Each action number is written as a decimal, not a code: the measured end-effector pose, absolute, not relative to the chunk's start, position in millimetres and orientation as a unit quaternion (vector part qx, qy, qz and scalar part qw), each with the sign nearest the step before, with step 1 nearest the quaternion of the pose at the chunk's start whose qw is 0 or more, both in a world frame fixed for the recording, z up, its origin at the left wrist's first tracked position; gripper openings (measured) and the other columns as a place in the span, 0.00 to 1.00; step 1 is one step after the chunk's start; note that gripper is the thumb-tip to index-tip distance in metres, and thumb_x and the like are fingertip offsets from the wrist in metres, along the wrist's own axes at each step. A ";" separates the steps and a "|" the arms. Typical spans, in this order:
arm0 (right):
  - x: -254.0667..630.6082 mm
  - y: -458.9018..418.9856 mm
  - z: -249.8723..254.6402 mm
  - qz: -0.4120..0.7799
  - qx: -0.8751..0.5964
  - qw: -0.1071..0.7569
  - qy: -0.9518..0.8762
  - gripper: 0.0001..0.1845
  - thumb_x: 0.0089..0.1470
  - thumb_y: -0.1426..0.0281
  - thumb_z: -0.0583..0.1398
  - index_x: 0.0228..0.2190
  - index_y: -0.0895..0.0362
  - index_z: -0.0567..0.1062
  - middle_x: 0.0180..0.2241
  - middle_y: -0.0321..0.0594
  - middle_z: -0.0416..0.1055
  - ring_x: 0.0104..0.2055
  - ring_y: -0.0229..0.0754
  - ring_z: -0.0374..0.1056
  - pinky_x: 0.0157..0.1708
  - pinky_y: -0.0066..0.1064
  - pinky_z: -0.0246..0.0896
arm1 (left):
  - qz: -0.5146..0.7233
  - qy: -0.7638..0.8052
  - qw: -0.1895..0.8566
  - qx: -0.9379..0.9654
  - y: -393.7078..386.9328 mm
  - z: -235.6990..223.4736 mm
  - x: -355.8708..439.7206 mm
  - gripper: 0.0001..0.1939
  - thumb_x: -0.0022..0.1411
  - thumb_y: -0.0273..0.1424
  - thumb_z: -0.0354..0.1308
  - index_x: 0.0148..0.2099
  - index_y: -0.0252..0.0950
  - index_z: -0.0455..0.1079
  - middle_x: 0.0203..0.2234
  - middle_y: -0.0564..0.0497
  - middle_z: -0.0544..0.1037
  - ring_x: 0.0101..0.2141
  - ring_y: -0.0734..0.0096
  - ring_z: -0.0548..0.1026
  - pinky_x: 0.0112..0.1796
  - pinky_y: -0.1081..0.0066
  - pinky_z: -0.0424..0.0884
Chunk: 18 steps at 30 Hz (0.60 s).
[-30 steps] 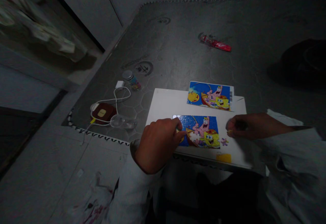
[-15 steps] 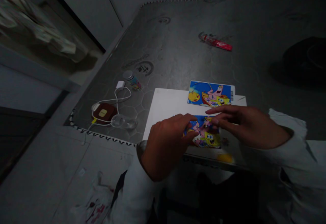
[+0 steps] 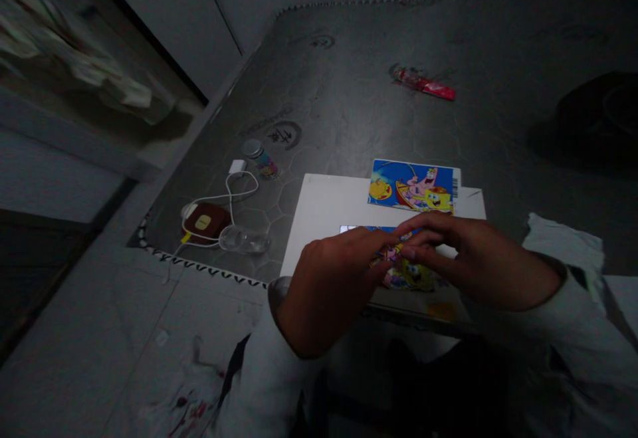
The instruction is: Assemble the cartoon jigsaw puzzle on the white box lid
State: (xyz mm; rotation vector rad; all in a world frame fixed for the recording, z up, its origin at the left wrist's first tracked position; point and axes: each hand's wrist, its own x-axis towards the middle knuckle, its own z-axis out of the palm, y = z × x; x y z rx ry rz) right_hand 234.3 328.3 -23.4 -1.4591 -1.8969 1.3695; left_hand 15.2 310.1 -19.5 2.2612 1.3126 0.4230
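Observation:
A blue and yellow cartoon picture lies low on a white board, partly covered by my hands. My left hand is over its left side, fingers bent and thumb drawn in close. From the right, my right hand reaches in, thumb and fingers curled so the tips meet those of the left hand above the picture. Whatever is between the fingertips is too small and dark to make out. Just beyond the hands, a matching cartoon card with a barcode lies on the white board.
Left on the grey table cover are a small jar, a white cable with a charger plug, a brown case and a clear bottle. A red wrapper lies farther back. A dark object stands right, crumpled tissue nearer.
My right hand has moved left and slightly down, bringing its fingertips against those of my left hand. My left hand's thumb and forefinger have come closer together.

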 end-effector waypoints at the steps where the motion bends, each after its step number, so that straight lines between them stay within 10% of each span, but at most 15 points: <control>1: 234.3 328.1 -23.6 0.482 -0.516 0.190 -0.682 0.17 0.58 0.52 0.64 0.40 0.51 0.79 0.36 0.40 0.83 0.38 0.46 0.79 0.41 0.37 0.74 | 0.153 0.479 0.242 0.830 310.2 -19.4 15.0 0.11 0.71 0.36 0.60 0.53 0.44 0.77 0.42 0.51 0.84 0.35 0.72 0.80 0.37 0.74 0.75; 18: 238.2 329.6 -29.0 0.408 -0.543 0.154 -0.717 0.08 0.56 0.63 0.63 0.39 0.49 0.77 0.30 0.32 0.82 0.34 0.41 0.78 0.36 0.30 0.68 | 0.065 0.462 0.253 0.847 310.1 -23.9 20.0 0.19 0.66 0.34 0.65 0.58 0.48 0.73 0.44 0.52 0.83 0.41 0.67 0.81 0.39 0.72 0.75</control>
